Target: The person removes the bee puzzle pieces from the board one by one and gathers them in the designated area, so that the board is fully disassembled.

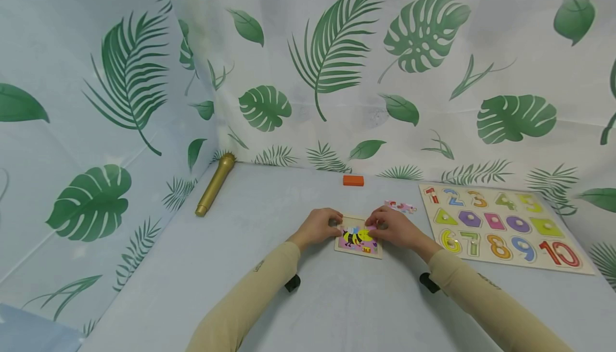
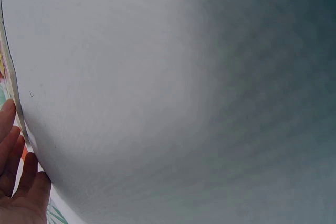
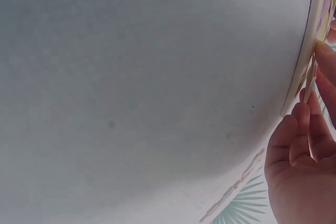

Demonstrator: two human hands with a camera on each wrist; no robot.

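Observation:
A small wooden jigsaw puzzle (image 1: pixel 358 252) with a bee picture lies on the table between both hands. My left hand (image 1: pixel 318 226) touches its left edge, thumb near the picture and the other fingers along the far corner. In the left wrist view the fingers of that hand (image 2: pixel 23 184) lie fairly straight beside the frame's edge. At the right edge my right hand (image 1: pixel 395 227) pinches a thin puzzle piece (image 3: pixel 311 81), seen edge-on in the right wrist view, with the thumb over the frame. The picture on this piece is hidden.
Loose pink puzzle pieces (image 1: pixel 400 207) lie just beyond the right hand. A wooden number and shape board (image 1: pixel 486 232) lies at the right. An orange block (image 1: pixel 353 181) sits near the back wall, and a gold microphone (image 1: pixel 215 185) lies at the back left.

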